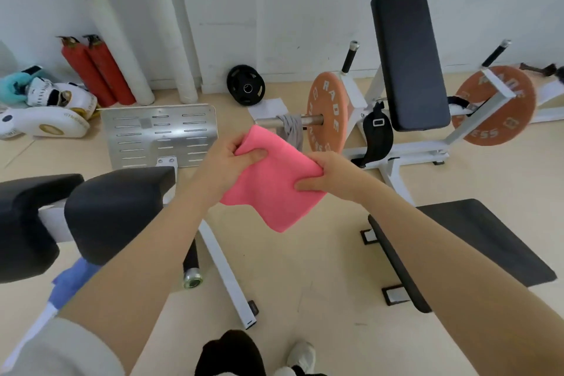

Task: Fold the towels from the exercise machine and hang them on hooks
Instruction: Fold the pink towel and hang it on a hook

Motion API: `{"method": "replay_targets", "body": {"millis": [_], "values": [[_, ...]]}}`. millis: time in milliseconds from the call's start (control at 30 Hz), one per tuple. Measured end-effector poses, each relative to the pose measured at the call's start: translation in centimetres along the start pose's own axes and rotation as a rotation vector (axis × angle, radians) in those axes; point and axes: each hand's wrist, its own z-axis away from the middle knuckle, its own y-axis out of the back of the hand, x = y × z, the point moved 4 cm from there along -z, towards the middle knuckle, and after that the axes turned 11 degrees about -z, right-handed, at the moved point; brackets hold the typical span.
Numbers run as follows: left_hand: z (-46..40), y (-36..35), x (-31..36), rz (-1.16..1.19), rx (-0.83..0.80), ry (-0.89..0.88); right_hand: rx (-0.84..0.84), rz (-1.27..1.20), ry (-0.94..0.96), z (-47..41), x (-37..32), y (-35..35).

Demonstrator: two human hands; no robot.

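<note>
A white-framed exercise machine [393,149] with black pads fills the room ahead of you; an orange weight plate [327,115] sits on its bar; a grey towel [291,130] drapes over that bar; a folded pink towel [276,183] hangs in mid-air before you; your left hand [227,162] pinches its upper left edge; your right hand [328,177] grips its right edge.
</note>
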Motion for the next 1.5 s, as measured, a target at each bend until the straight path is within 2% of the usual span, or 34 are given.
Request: {"method": "replay_targets", "body": {"millis": [100, 200, 333, 467, 600, 867, 1033, 1133, 1233, 1300, 1400, 1500], "values": [[-0.9, -2.0, -0.6, -0.032, 0.045, 0.075, -0.065, 0.048, -0.044, -0.7, 3.6, 2.1], [-2.7, -3.2, -0.7, -0.099, 0.020, 0.107, -0.142, 0.198, -0.045, -2.9, 4.7, 3.3], [-6.3, -4.2, 0.2, -0.249, -0.027, 0.076, -0.085, -0.096, 0.097, -6.6, 1.4, 4.0], [-11.4, -4.3, 0.7, -0.305, 0.007, 0.068, 0.005, -0.068, 0.227, -12.2, -0.6, 5.8], [-17.9, -1.9, -0.5, -0.303, -0.015, 0.123, 0.004, 0.067, 0.234, -19.9, -1.8, 8.5], [-28.6, 6.5, -7.5, -0.477, -0.146, 0.277, -0.051, 0.031, 0.267, -33.5, -5.6, 12.9], [-33.4, 9.2, -8.5, -0.502, -0.143, 0.350, -0.132, 0.024, 0.288, -40.4, -6.4, 12.8], [-37.3, 10.5, -7.6, -0.418, -0.050, 0.296, -0.152, 0.012, 0.293, -44.6, -7.5, 13.7], [-41.7, 11.4, -4.9, -0.560, 0.135, 0.148, -0.201, -0.007, 0.282, -49.0, -8.6, 14.1], [-44.0, 11.8, -3.6, -0.558, 0.234, 0.108, -0.202, -0.027, 0.293, -52.0, -9.6, 14.4], [-46.9, 13.4, -3.0, -0.502, 0.408, 0.138, -0.197, -0.098, 0.312, -56.2, -11.3, 15.0], [-49.7, 15.2, -3.0, -0.580, 0.509, 0.157, -0.248, -0.177, 0.320, -59.4, -12.7, 15.2]]}}
